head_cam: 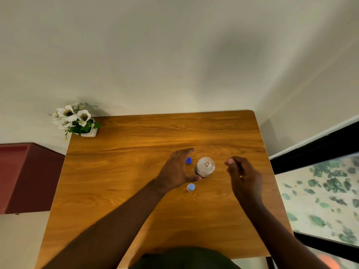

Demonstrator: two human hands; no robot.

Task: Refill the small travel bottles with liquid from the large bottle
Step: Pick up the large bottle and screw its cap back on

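A large clear bottle (205, 166) stands upright and uncapped in the middle of the wooden table (136, 171). Its dark blue cap (188, 160) lies on the table just left of it. A small travel bottle (190, 187) with a light blue cap stands in front of the large bottle. My left hand (177, 169) is beside the large bottle on its left, fingers straight, thumb near the bottle's base, gripping nothing. My right hand (242, 177) hovers to the right of the bottle, apart from it, fingers loosely curled, with nothing visible in it.
A white pot of white flowers (77, 121) stands at the table's far left corner. A red cabinet (23, 175) sits to the left of the table. A wall runs behind the table, and a leaf-patterned floor (326, 191) lies to the right.
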